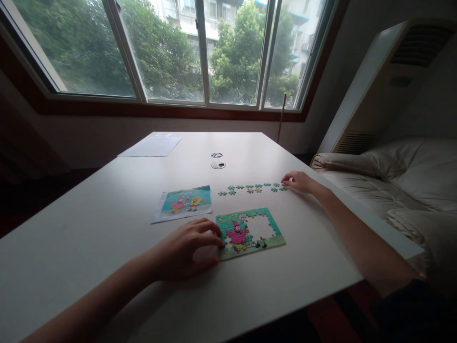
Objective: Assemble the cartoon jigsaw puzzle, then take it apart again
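A partly filled jigsaw puzzle (228,250) with a pink starfish figure lies flat on the table, with a large gap at its upper right and a smaller one at its left. Beside its left edge rests my left hand (187,247), thumb and fingers apart, fingertips touching the edge. Loose puzzle pieces (259,190) are spread in two rough rows beyond the puzzle. At their right end, my right hand (298,181) has its fingers closed on a puzzle piece (283,187), partly covered by the fingertips. A printed reference picture (185,202) lies left of the pieces.
The white table (89,214) carries papers (153,146) at its far left and two round cable holes (218,165) near the middle. A cream leather sofa (403,176) borders the right side. Windows (171,52) are beyond the far end.
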A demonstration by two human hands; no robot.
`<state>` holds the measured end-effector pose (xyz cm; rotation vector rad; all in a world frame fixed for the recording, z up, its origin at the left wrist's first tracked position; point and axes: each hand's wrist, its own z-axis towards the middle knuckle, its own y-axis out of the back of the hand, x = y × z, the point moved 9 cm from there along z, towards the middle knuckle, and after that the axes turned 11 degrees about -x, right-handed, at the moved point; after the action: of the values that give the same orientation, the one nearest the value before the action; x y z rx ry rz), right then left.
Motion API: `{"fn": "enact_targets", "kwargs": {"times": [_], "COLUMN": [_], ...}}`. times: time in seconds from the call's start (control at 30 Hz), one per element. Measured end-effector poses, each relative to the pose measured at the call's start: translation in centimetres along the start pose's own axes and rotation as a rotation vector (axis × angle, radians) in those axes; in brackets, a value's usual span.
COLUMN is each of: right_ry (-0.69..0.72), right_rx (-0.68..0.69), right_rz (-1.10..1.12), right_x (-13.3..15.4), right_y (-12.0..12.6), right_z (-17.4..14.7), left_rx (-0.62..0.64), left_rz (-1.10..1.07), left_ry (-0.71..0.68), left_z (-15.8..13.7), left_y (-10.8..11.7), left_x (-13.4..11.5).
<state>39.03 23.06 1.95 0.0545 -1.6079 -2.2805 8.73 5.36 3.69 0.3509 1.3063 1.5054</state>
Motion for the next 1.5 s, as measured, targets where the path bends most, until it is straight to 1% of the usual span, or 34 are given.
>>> {"fn": "enact_targets", "kwargs": {"times": [0.3, 0.6, 0.7, 0.83, 0.97, 1.1, 1.23, 1.5], "right_ry": [0.067, 0.085, 0.105, 0.174, 0.225, 0.211, 0.183, 0.118], "right_rx": [0.018, -0.032, -0.045, -0.037, -0.033, -0.068, -0.107, -0.029], "right_rz": [0.099, 0.139, 0.173, 0.211, 0.166, 0.12, 0.088, 0.063], "right_x": [1.2, 2.1, 3.3, 6.0, 7.9, 8.5, 8.6, 7.9], "right_y": [-0.7, -0.5, -0.6, -1.2, -1.9, -1.8, -1.6, -3.3], "right_z": [0.0, 0.0, 0.0, -0.3, -0.7, -0.7, 0.2, 2.2], "left_rx": [0.006, -0.002, 0.0, -0.004, -0.016, -0.019, -0.006, -0.02], "left_rz": [0.0, -0.016, -0.009, -0.002, -0.007, -0.017, -0.016, -0.019], "left_ry": [0.008, -0.007, -0.003, -0.005, -0.018, -0.022, -0.004, -0.008], "left_z": [-0.1, -0.1, 0.0, 0.0, 0.0, 0.0, 0.0, 0.1], "left_y": [0.0, 0.0, 0.0, 0.0, 0.1, 0.1, 0.0, 0.1], "left_x": [0.0, -0.1, -0.1, -0.1, -0.2, -0.2, -0.1, -0.3]}}
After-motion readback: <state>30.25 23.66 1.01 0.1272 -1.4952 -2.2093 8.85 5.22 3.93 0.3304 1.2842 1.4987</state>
